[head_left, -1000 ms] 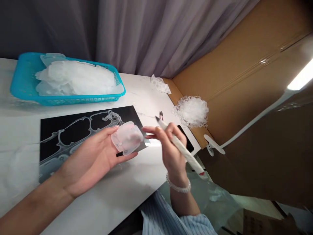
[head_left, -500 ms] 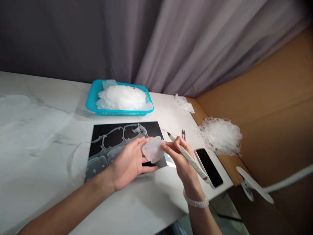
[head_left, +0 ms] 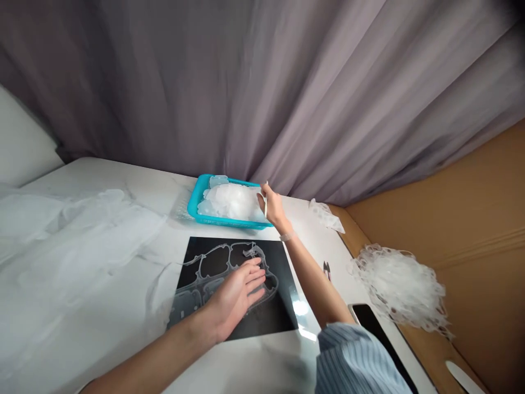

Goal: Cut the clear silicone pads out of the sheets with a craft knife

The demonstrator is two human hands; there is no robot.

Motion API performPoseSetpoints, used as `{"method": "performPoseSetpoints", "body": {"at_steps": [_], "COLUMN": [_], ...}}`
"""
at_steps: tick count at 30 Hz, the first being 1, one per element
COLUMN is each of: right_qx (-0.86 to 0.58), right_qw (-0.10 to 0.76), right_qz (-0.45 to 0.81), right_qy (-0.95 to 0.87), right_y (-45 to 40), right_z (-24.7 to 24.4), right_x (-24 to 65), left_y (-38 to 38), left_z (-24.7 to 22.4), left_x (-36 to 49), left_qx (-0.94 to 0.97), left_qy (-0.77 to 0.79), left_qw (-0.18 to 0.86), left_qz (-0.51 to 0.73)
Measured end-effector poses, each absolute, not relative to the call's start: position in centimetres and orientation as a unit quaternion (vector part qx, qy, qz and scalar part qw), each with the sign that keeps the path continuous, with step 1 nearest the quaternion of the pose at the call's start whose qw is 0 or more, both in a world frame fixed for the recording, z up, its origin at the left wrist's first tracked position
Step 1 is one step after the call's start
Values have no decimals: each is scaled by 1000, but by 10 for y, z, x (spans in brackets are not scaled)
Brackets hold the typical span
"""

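Note:
My right hand [head_left: 274,207] reaches over the right end of a blue plastic basket [head_left: 197,210]. Its fingers are closed around a slim white pen-shaped tool [head_left: 266,207], mostly hidden by the hand. A heap of translucent white plastic pieces [head_left: 233,201] fills the basket. My left hand [head_left: 235,295] is open with its fingers extended, holding nothing, above a black mat [head_left: 283,312]. On that mat lies a clear plastic sheet [head_left: 213,278] with cut-out openings, partly covered by my left hand.
Translucent sheets [head_left: 74,235] are piled on the left of the white table. Small snips [head_left: 327,270] and a phone [head_left: 369,323] lie at the right. Behind them sit a heap of plastic scraps [head_left: 404,290] and a patterned white piece [head_left: 326,216]. A grey curtain [head_left: 205,98] hangs behind.
My right hand has moved from beside my left hand to the basket. The translucent plastic piece has left my left hand. The view has shifted, and the phone is partly behind my sleeve.

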State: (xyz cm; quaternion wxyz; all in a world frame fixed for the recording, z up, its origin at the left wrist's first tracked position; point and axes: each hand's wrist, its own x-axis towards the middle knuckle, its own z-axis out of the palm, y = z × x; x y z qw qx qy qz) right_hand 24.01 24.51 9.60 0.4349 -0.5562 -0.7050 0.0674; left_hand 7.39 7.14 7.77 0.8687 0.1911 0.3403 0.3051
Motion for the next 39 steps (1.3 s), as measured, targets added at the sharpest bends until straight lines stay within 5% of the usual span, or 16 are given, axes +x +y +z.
{"method": "performPoseSetpoints", "body": {"at_steps": [9, 13, 20, 31, 39], "right_qx": [-624, -648, -673, -745, -669], "right_qw": [357, 310, 351, 425, 444], "right_qz": [140, 214, 190, 121, 297], "right_qy": [-681, -662, -623, -500, -516], "right_y": [93, 63, 62, 57, 37], "right_z": [54, 32, 12, 13, 35], "right_x": [277, 273, 302, 365, 289], "left_y": [106, 115, 134, 179, 87], "left_z": [53, 28, -3, 17, -4], "left_x": [60, 54, 82, 118, 61], "left_qx": [368, 630, 806, 921, 943], "left_qy": [369, 333, 338, 286, 264], "left_qw": [770, 607, 411, 170, 100], "left_qz": [369, 353, 257, 202, 177]}}
